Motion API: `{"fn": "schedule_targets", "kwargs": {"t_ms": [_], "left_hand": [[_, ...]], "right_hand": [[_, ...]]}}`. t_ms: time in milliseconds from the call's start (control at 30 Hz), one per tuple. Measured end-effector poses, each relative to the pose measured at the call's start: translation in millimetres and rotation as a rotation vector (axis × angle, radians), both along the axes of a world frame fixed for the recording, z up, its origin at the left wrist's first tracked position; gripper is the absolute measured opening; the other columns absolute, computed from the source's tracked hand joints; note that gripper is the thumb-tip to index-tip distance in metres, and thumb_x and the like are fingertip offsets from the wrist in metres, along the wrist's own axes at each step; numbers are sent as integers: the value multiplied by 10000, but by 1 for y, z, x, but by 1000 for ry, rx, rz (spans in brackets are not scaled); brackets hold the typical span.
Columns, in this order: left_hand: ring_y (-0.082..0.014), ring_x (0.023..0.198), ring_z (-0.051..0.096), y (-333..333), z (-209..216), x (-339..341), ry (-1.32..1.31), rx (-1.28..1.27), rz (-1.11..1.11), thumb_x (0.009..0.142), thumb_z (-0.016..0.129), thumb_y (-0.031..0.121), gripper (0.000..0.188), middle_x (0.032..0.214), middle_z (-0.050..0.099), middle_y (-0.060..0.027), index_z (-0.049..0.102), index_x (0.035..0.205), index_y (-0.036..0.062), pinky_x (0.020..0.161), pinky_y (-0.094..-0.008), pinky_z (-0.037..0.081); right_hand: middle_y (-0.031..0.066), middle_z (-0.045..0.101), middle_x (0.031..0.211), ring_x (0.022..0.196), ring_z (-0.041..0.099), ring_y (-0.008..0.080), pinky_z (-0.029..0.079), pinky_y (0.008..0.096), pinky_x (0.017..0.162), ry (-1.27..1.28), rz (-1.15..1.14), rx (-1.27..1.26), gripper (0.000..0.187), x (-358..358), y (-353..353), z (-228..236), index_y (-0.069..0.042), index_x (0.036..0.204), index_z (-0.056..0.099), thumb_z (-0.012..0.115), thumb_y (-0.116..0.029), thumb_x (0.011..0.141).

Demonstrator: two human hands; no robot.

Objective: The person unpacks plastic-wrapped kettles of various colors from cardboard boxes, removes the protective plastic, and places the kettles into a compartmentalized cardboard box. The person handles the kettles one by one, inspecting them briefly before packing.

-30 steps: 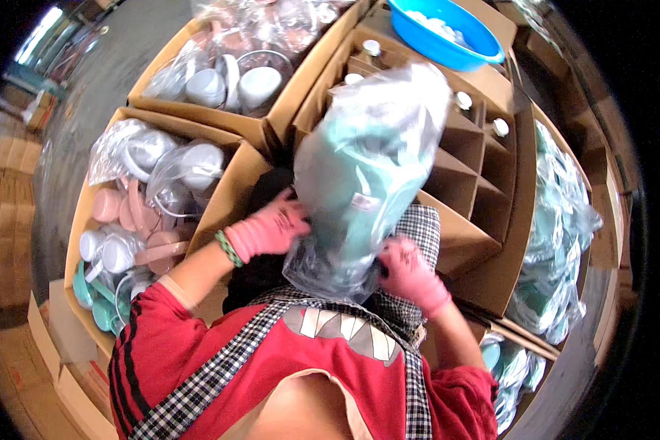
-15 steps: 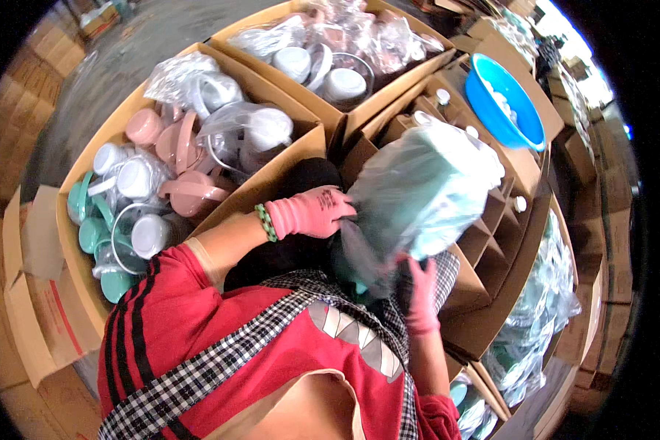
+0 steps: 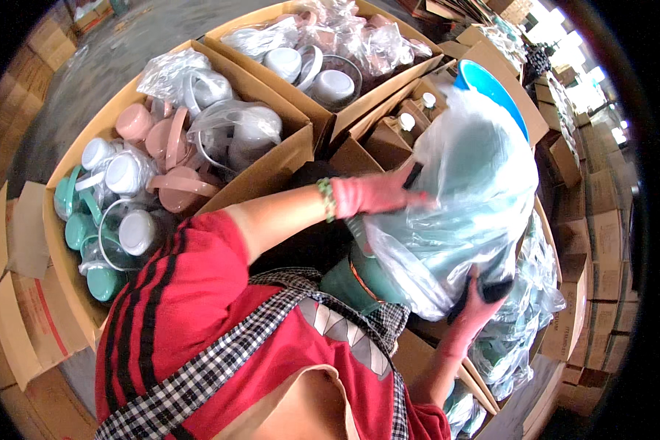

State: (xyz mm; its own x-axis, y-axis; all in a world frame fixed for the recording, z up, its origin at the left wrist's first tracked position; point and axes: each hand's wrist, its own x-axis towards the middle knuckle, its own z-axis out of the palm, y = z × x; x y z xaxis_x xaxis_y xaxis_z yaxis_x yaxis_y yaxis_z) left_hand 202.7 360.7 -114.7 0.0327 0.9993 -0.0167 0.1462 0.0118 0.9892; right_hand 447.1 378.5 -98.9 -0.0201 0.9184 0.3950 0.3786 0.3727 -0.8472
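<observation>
At your left, the open carton [image 3: 73, 220] holds bagged pink and teal cups. Your left hand [image 3: 370, 194] presses flat on the clear bag of teal ware [image 3: 469, 198]; your right hand [image 3: 477, 308] grips its underside. The bag is lifted, not yet set down. The partitioned carton [image 3: 396, 128] behind it crowds the room for movement.

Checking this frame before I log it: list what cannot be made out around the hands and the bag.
- Head view: contents of the clear plastic bag, blurred teal behind crinkled film.
- Head view: right hand fingertips, tucked under the bag.
- Head view: left hand palm, pressed against the bag.
- Head view: blue basin, mostly hidden behind the bag.
</observation>
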Motion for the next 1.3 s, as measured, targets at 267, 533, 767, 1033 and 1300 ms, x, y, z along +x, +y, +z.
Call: {"fn": "schedule_targets", "kwargs": {"t_ms": [267,533,767,1033,1300], "left_hand": [[-375,899,522,-29,36,11,807,-97,-248,747,429,517,867,927,502,-327,201,1127,-228,775,-355,425],[-311,833,558,-38,95,24,540,41,-956,715,530,445,677,898,563,-222,389,1152,-52,759,-346,420],[-317,1012,484,-61,25,-193,1173,-42,383,702,559,372,667,1081,494,-222,336,1213,6,881,-350,365],[-329,1039,440,-143,-66,-242,1324,-634,537,676,599,242,661,1093,477,-204,295,1212,0,894,-451,303],[-121,604,523,-107,-119,-257,-316,-54,514,694,621,172,312,777,571,-57,516,940,12,554,-247,434]], "right_hand": [[290,230,1252,1143,263,447,265,455,930,-653,654,278,674,39,-39,-33,9,1187,301,586,-120,589],[160,544,943,865,537,293,386,422,818,-182,103,-145,714,40,-19,-98,5,1122,397,714,-307,564],[159,541,921,829,534,286,396,406,778,73,75,-398,632,53,-40,-94,4,1098,410,659,-319,617],[158,537,895,787,530,279,407,387,732,305,196,-598,546,40,-33,-32,4,1071,424,597,-333,677],[157,533,869,745,527,272,419,369,686,401,505,-757,474,-24,-5,15,3,1044,439,535,-346,738]]}}
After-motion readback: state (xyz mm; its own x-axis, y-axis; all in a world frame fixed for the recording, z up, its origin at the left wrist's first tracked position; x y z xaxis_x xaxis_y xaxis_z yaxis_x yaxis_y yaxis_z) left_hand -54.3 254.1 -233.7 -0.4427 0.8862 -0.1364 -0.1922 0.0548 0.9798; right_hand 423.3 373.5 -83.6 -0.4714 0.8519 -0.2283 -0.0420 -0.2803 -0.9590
